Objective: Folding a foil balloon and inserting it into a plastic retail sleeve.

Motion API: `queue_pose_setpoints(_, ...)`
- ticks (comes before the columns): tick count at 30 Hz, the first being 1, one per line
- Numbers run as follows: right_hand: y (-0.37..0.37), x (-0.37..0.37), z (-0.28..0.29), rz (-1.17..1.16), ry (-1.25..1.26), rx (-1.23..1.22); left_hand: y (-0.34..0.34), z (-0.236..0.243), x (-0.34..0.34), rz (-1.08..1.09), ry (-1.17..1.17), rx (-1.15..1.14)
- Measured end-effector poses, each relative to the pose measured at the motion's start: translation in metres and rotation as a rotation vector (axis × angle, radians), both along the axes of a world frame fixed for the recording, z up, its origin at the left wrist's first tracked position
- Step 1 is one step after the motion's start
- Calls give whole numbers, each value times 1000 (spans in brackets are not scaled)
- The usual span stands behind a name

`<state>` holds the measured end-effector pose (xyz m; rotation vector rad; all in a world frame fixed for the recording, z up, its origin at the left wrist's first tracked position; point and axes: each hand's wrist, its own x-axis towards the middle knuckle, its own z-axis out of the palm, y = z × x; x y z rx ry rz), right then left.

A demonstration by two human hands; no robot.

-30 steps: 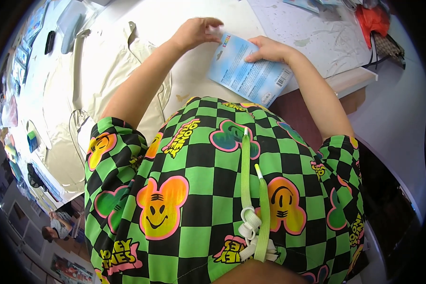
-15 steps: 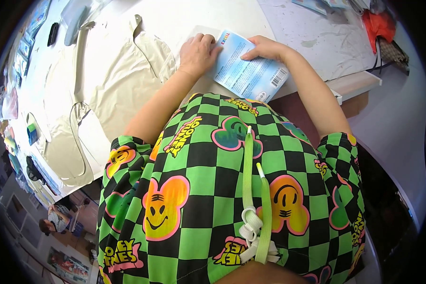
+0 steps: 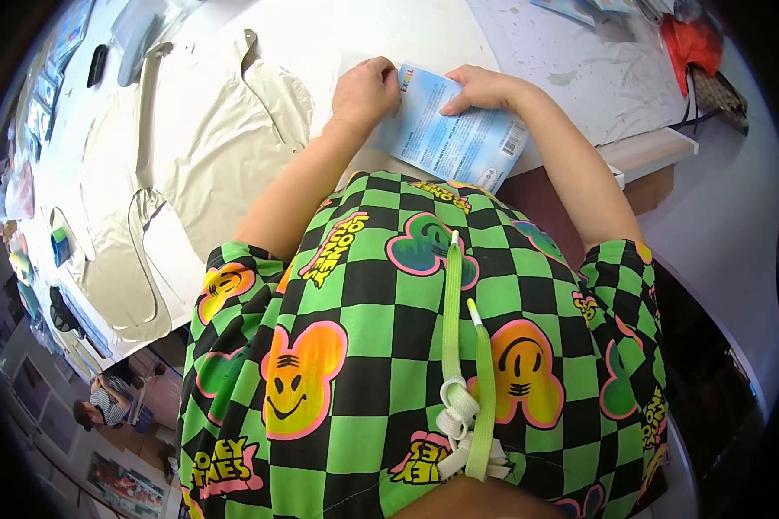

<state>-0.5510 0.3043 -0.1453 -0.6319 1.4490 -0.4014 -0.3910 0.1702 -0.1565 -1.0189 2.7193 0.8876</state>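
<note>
A light-blue printed card (image 3: 454, 130) with a barcode lies tilted over the near edge of the white table, a clear plastic sleeve showing faintly along its left side. My right hand (image 3: 486, 90) grips the card's upper right edge, thumb on top and fingers hidden beneath. At the upper left corner, my left hand (image 3: 368, 92) is closed, its fingers curled at the sleeve's edge. Exactly what its fingertips pinch is mostly hidden.
Left of my arm, a beige garment (image 3: 208, 147) with long straps spreads over the table (image 3: 441, 30). A black object (image 3: 97, 65) and plastic packages lie beyond it. A red bag (image 3: 692, 54) sits far right, above an open drawer (image 3: 653, 156). Another person (image 3: 108, 402) is in the background.
My left hand has gone from flatter fingers over the card's edge to a more curled grip, shifting slightly up. The card has turned a little; my right hand keeps hold of it.
</note>
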Motion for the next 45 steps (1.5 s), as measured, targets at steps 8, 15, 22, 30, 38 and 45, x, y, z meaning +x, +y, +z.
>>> queue_pose_setpoints(8, -12, -2, 9, 181, 176, -23, -6, 9, 2, 224, 27, 241)
queue_pose_setpoints(15, -12, -8, 14, 77, 80, -1, -15, 15, 1, 154, 14, 128)
queue_pose_setpoints(22, -10, -20, 16, 65, -7, 43, -15, 12, 6, 189, 113, 282)
queue_pose_setpoints(30, -10, -26, 21, 57, 111, -5, -14, 0, 12, 204, 119, 244)
queue_pose_setpoints(38, -20, -21, 16, 224, -35, 66, -15, -7, 12, 187, 107, 234)
queue_pose_setpoints(45, -32, -18, 6, 192, -58, 103, -12, 1, 12, 160, 120, 266)
